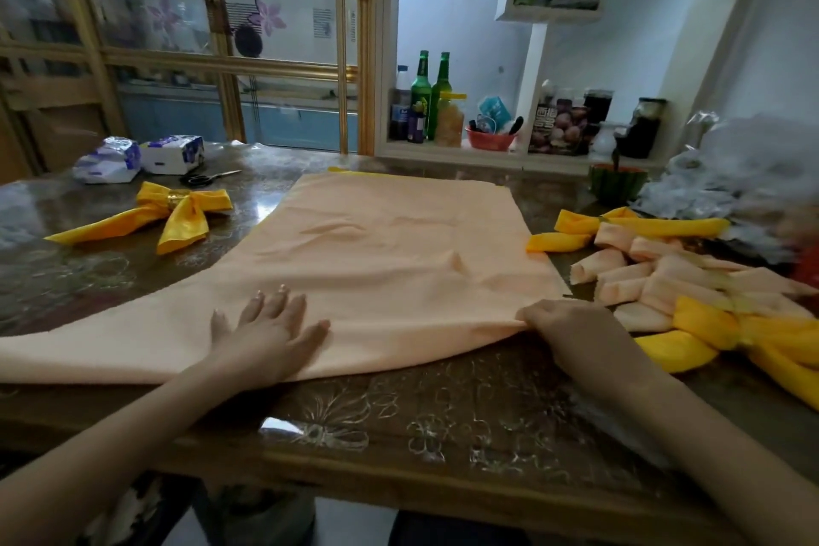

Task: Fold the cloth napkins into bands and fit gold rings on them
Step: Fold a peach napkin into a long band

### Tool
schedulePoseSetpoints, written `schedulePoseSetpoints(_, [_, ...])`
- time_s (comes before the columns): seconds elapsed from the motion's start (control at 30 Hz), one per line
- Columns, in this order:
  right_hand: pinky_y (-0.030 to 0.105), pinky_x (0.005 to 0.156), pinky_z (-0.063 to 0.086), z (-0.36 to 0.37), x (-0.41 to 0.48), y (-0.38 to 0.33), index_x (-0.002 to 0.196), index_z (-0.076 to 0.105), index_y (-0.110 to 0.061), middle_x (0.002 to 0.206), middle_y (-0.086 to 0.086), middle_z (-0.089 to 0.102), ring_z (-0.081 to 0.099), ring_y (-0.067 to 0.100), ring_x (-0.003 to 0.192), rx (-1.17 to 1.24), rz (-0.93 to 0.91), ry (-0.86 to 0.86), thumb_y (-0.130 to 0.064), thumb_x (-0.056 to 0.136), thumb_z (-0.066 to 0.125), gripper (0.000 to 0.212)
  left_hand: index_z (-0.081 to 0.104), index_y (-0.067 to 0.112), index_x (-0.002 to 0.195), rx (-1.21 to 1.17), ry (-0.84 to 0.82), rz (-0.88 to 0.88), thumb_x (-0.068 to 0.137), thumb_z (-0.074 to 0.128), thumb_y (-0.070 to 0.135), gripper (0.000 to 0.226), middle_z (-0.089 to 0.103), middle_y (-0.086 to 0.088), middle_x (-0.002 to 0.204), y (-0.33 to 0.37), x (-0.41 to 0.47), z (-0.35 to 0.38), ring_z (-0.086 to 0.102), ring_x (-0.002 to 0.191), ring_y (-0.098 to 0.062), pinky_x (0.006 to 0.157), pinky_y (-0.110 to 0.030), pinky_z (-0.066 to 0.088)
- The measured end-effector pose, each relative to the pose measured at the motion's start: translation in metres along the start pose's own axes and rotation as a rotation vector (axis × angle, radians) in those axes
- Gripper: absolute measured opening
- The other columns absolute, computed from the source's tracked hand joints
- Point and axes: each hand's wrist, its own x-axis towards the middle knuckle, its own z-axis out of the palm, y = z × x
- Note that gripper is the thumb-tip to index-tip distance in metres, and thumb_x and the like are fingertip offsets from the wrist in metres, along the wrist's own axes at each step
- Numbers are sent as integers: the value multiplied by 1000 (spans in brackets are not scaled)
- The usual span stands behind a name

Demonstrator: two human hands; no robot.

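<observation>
Glossy brown floral-patterned table (443,412) carries a large peach cloth napkin (390,248) spread flat. Left hand (270,328) presses it, fingers straight; right hand (558,319) pinches its near edge. Folding is just starting; next, lift that edge over evenly.

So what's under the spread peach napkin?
The peach napkin lies on the patterned table; a yellow strip peeks out at its far edge. Anything else beneath is covered.

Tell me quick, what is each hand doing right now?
Left hand: open, fingers spread flat, pressing on the peach napkin.
Right hand: closed, pinching the napkin's near edge.
</observation>
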Motion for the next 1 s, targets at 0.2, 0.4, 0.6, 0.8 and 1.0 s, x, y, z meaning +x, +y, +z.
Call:
schedulePoseSetpoints(0.2, [26,108,30,-33,-24,-5,139,34,-33,142,-10,42,40,11,129,-97,-132,-118,-10,96,41,49,-5,28,150,51,-106,19,91,14,66,73,-16,5,157,-13,-16,-5,-10,145,-19,114,-52,0])
schedulePoseSetpoints(0.4, [23,105,31,-27,-3,0,138,41,-30,146,-6,39,39,11,130,313,34,-269,-10,95,42,47,3,29,150,-21,44,203,95,20,57,64,-5,3,159,4,-6,-8,-7,145,-17,117,-43,3])
schedulePoseSetpoints(0.6, [23,97,37,-9,26,-12,126,54,-23,133,-3,54,50,12,118,410,114,-66,-26,97,46,30,0,32,150,4,-39,314,93,15,61,65,-15,2,157,22,18,2,-15,144,-17,115,-47,-10])
schedulePoseSetpoints(0.8, [20,106,25,-10,32,-77,137,41,-28,145,-10,36,34,6,130,492,-257,-189,-28,93,50,45,5,31,151,-26,4,285,95,18,58,63,-12,1,158,24,40,-3,-12,145,-20,115,-49,-8])
schedulePoseSetpoints(1.0, [33,97,44,-5,44,-86,128,50,-20,130,1,54,53,18,114,251,-302,-89,-11,96,41,35,13,25,151,-180,92,316,99,23,48,58,5,2,159,19,40,-10,-1,146,-14,117,-42,0])
